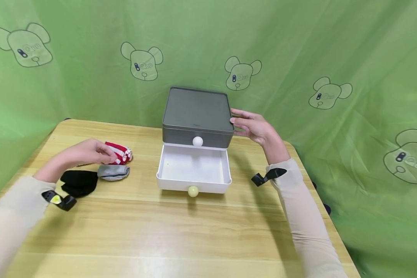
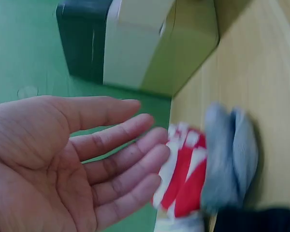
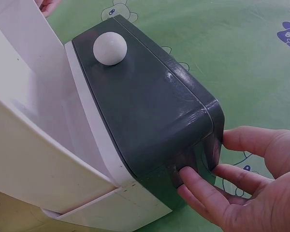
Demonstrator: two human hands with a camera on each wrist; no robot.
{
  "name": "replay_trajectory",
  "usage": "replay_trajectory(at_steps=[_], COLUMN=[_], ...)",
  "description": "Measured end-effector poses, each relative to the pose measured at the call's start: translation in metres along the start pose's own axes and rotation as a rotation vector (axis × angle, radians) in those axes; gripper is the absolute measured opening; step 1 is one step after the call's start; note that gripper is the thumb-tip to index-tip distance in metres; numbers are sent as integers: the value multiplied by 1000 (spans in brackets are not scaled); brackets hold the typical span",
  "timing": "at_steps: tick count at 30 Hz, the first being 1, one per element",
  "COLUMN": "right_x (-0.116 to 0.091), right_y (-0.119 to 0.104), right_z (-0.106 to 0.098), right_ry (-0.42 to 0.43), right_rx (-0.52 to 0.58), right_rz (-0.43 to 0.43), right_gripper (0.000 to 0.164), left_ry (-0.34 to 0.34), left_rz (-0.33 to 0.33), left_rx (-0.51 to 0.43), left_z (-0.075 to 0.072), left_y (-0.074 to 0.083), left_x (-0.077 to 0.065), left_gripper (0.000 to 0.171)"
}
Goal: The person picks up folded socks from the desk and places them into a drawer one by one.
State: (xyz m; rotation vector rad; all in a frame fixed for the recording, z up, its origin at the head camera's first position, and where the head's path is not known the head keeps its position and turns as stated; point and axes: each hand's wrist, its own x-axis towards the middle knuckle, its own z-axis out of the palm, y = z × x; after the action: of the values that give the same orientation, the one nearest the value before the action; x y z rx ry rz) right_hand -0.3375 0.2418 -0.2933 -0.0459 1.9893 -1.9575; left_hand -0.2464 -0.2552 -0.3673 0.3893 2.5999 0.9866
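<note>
A two-tier drawer box with a dark grey top [image 1: 198, 110] stands at the table's back. Its lower white drawer [image 1: 192, 181] is pulled out, with nothing seen inside. My right hand [image 1: 253, 126] touches the box's right side with its fingertips, the fingers fairly straight. At the left, my left hand [image 1: 90, 151] hovers by a folded red-and-white striped sock [image 1: 119, 152]. In the left wrist view its fingers are spread and loosely bent, the palm [image 2: 34, 169] bare. A folded grey sock [image 1: 113, 172] and a black folded cloth [image 1: 79, 183] lie beside the striped one.
The upper dark drawer carries a white round knob [image 1: 197, 141]; a yellow-green knob [image 1: 193, 191] is on the lower drawer's front. A green curtain [image 1: 201, 46] hangs behind and at both sides of the wooden table [image 1: 153, 235].
</note>
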Motion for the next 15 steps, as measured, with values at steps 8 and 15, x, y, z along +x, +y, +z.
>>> replay_trajectory(at_steps=[8, 15], right_x=[0, 1], right_y=[1, 1], right_z=[-2, -1], right_ry=[-4, -6], right_rx=[-14, -13], right_rz=[-1, 0], right_gripper=[64, 64], left_ry=[-79, -137], left_rz=[-39, -68], left_rx=[114, 157], left_z=[-20, -25], left_y=[-20, -44], left_x=[-15, -16], left_gripper=[25, 26])
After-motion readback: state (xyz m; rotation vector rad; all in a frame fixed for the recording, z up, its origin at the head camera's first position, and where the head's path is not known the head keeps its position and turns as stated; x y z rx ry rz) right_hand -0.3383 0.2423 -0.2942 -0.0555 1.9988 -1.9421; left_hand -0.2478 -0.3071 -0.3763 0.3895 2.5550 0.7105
